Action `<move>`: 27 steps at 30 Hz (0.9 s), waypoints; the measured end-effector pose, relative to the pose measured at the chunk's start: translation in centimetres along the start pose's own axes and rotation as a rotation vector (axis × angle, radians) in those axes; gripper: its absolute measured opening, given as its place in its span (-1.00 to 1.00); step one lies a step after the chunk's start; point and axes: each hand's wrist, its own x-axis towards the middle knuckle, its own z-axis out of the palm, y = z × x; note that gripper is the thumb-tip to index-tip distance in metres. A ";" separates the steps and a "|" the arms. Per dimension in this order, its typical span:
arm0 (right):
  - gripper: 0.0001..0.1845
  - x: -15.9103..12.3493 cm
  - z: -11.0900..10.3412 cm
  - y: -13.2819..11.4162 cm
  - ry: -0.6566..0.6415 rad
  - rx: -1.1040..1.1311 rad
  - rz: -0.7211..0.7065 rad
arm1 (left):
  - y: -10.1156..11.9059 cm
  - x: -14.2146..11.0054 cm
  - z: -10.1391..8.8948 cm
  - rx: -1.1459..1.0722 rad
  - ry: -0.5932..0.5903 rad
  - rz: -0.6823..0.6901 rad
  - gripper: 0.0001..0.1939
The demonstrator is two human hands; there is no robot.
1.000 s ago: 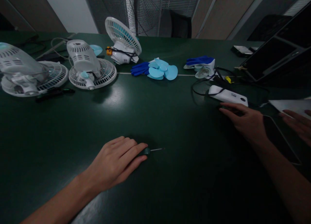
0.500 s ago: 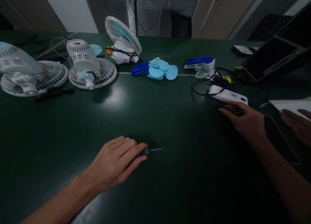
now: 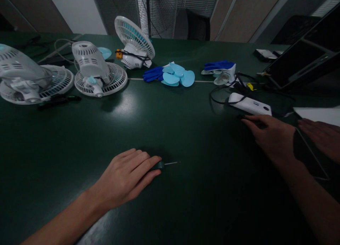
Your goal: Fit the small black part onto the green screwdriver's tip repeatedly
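My left hand (image 3: 130,177) rests on the dark green table (image 3: 186,202), its fingers wrapped over a screwdriver (image 3: 159,165). The screwdriver's green handle end shows at my fingertips and its thin shaft points right. On the right, my right hand (image 3: 273,138) is closed in a pinch, with a small dark thing (image 3: 241,117) at the fingertips that is too dim to name. Just behind that hand lies a white oblong device (image 3: 249,104) with a black cable across it.
Small white fans (image 3: 92,68) sit at the back left. A light blue fan blade (image 3: 179,76) overlaps blue gloves (image 3: 154,74); another glove pair (image 3: 220,69) lies further right. A co-worker's hand (image 3: 321,137) is at the right edge, beside white paper (image 3: 324,114) and a dark flat panel (image 3: 309,156).
My right hand has shifted slightly toward me and right. The co-worker's hand has moved a little left and off the paper. My left hand and the screwdriver are still.
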 end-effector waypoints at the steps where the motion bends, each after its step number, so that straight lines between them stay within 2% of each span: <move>1: -0.66 0.0 0.0 0.0 0.002 -0.016 -0.024 | 0.0 0.0 0.0 0.003 0.003 0.001 -0.72; 6: -0.69 -0.2 -0.3 -0.5 -0.001 -0.021 -0.094 | 0.0 0.0 0.1 0.006 0.002 0.008 -0.70; 9: -0.67 -0.2 -0.2 -0.9 0.035 0.028 -0.058 | 0.0 -0.1 0.1 0.010 0.013 0.014 -0.70; 12: -0.65 0.0 -0.2 -1.0 0.044 0.105 0.101 | 0.1 -0.1 0.0 0.005 0.010 0.011 -0.71; 15: -0.62 0.2 -0.5 -0.9 -0.057 0.248 0.340 | 0.1 0.0 0.0 -0.004 0.004 0.009 -0.71; 18: -0.59 0.4 -0.9 -0.7 -0.151 0.348 0.447 | 0.1 0.1 0.0 -0.006 0.003 0.006 -0.71; 22: -0.60 0.3 -0.6 -0.7 -0.139 0.314 0.429 | 0.0 0.0 0.0 0.002 0.010 0.007 -0.71; 27: -0.59 0.2 -0.1 -0.3 -0.118 0.159 0.228 | 0.0 0.0 0.0 0.005 0.008 0.008 -0.71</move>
